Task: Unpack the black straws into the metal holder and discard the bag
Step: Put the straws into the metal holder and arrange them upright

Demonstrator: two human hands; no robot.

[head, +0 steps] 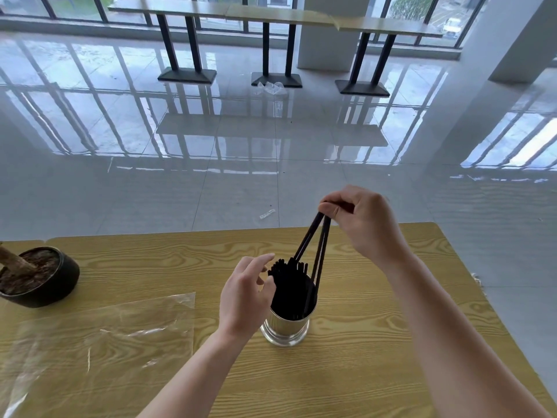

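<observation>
A shiny metal holder (284, 330) stands on the wooden table, packed with several black straws (287, 285) standing upright. My right hand (364, 224) is above and behind the holder, pinching the top ends of a few raised black straws whose lower ends reach into the holder. My left hand (244, 297) is against the holder's left side, fingers loosely spread beside the straw tops, holding nothing. The clear plastic bag (99, 339) lies flat and empty on the table at the left.
A dark plant pot (39, 279) with soil and a stem sits at the table's (376, 357) left edge. Beyond the table's far edge are a glossy tiled floor, small scraps of plastic (267, 213), and bar tables (271, 16) along the windows.
</observation>
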